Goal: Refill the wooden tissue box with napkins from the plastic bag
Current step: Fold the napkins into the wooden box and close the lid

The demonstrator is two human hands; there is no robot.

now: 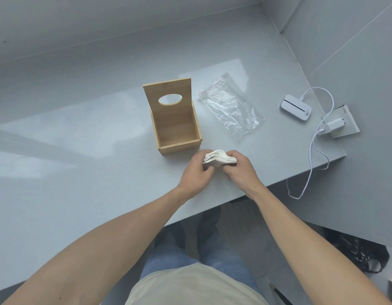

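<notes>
The wooden tissue box stands on the grey counter with its lid swung upright, showing an oval hole; the inside looks bare. Flat to the right of the box lies a clear plastic zip bag with a red seal strip, nothing visible in it. Just in front of the box, a stack of white napkins is pinched between both hands. My left hand grips its left end and my right hand grips its right end, with the stack bowed upward.
A white pocket device sits at the right, cabled to a white charger in a socket block. The white cable loops over the counter's right edge. A wall runs along the back. A dark bag lies on the floor.
</notes>
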